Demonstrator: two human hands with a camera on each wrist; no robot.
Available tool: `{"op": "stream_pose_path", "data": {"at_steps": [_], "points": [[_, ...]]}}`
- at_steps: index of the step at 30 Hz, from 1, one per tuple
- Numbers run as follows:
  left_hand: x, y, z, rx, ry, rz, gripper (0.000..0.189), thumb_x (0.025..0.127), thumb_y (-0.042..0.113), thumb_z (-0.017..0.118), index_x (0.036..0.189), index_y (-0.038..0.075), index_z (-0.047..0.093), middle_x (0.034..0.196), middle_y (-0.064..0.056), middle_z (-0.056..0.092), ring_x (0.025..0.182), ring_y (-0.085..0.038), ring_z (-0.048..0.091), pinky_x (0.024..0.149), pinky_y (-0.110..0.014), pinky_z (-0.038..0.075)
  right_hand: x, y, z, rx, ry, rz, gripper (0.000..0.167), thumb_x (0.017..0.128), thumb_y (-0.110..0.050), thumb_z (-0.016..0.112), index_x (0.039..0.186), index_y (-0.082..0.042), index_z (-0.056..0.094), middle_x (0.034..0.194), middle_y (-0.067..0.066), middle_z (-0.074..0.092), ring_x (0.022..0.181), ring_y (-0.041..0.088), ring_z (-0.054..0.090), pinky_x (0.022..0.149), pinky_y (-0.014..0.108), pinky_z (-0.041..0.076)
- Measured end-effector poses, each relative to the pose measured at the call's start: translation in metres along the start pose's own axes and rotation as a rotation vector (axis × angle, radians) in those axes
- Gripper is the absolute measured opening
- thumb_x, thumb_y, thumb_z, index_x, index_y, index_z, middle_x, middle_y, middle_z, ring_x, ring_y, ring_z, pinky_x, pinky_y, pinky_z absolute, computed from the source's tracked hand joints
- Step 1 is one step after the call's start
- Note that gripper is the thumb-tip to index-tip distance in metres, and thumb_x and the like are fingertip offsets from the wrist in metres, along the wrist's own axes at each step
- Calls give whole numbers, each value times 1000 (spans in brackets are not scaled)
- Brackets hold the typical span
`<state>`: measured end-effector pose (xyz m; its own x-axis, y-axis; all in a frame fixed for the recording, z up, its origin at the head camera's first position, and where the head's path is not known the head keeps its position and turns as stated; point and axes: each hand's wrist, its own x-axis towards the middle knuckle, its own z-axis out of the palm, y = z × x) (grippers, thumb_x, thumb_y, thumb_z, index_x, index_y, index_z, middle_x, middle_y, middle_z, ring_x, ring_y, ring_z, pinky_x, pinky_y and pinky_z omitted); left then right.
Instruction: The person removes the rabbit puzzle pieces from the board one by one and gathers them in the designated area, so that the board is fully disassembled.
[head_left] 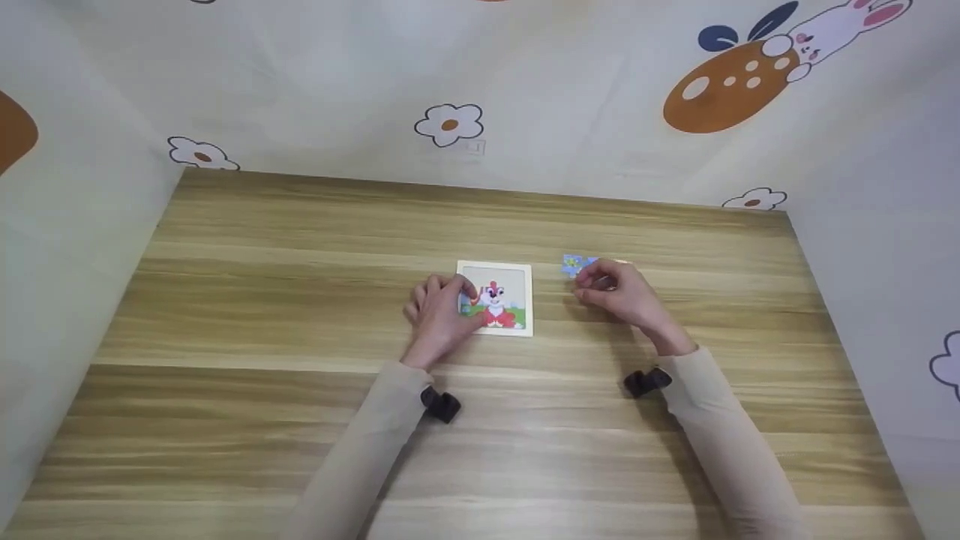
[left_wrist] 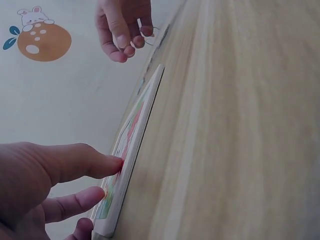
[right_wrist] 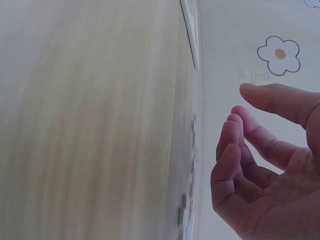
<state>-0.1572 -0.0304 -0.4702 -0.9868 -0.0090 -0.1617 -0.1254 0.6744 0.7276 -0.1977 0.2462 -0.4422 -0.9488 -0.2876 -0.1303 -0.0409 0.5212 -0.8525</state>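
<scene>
A: Where does everything sit, taking the puzzle board (head_left: 510, 300) as the landmark?

B: The board lies flat near the middle of the tabletop (head_left: 300, 300). The left hand (head_left: 439, 311) rests on its left edge, fingertips (left_wrist: 112, 164) pressing the picture face. The loose blue pieces (head_left: 577, 264) lie just right of the board and slightly farther back.

A: And the right hand (head_left: 619, 289)?

B: It hovers right of the board, directly at those pieces. Its grip is narrow, fingers curled loosely inward; the right wrist view shows nothing between them, though the head view leaves a pinch on a piece hard to rule out.

A: How would you handle this step well?

B: I'd keep the left fingers flat so the board cannot slide, and take one piece by its edges, lifting it cleanly rather than dragging it across the wood.

A: Any edges to mind?

B: The board has a raised pale frame, so a piece should come in from above, not sideways. Around the board there is open wood on every side; the patterned cloth walls (head_left: 525, 97) stand well apart behind it and to either side.
</scene>
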Motion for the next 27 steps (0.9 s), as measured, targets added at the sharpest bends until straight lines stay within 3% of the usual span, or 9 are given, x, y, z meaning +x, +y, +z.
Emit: {"op": "stream_pose_path", "data": {"at_steps": [7, 15, 22, 27], "points": [[0, 1, -1, -3, 4, -8, 34, 71, 25, 81, 95, 17, 59, 114, -6, 45, 113, -32, 31, 91, -48, 20, 8, -11, 14, 42, -64, -30, 23, 85, -1, 69, 105, 8, 64, 97, 18, 65, 84, 23, 61, 74, 24, 48], [-1, 1, -1, 1, 10, -12, 34, 71, 26, 81, 96, 16, 62, 116, -7, 47, 112, -32, 32, 91, -48, 21, 16, -26, 30, 37, -134, -63, 23, 85, 7, 62, 107, 16, 60, 100, 32, 61, 85, 28, 59, 71, 21, 45], [0, 1, -1, -1, 13, -21, 34, 70, 25, 82, 96, 15, 63, 116, -7, 48, 113, -32, 33, 91, -48, 21, 25, -33, 42, -6, -206, -75, 22, 88, -1, 64, 108, 9, 65, 98, 19, 65, 87, 24, 58, 78, 26, 45], [0, 0, -1, -8, 6, -19, 34, 71, 25, 82, 96, 15, 63, 115, -7, 47, 113, -32, 32, 91, -49, 20, 30, -37, 50, -5, -241, -38, 27, 88, -4, 64, 113, 6, 65, 102, 15, 65, 93, 24, 60, 84, 31, 46]]}}
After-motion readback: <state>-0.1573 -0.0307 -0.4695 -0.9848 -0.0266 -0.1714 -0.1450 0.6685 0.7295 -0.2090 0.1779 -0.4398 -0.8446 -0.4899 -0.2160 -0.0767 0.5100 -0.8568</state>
